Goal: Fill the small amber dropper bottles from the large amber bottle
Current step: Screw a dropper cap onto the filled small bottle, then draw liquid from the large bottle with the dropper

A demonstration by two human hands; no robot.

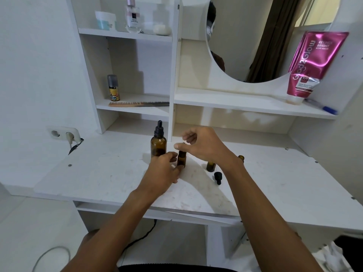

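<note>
The large amber bottle (158, 144) with its black dropper cap stands upright on the white desk (110, 173). Just right of it stands a small amber bottle (181, 159); my left hand (164, 169) grips its lower body with fingertips. My right hand (204, 145) hovers right above that bottle's top, fingers spread, holding nothing visible. A second small amber bottle (211, 166) stands uncapped behind my right wrist, and a third (241, 158) is mostly hidden by it. A loose black dropper cap (217, 177) lies on the desk near my right forearm.
Shelves rise behind the desk, holding a comb (137, 104), a small spray can (113, 87), a perfume bottle (133, 15) and a pink tube (312, 63). A round mirror (255, 36) hangs at the back. A wall socket (64, 133) sits at the left.
</note>
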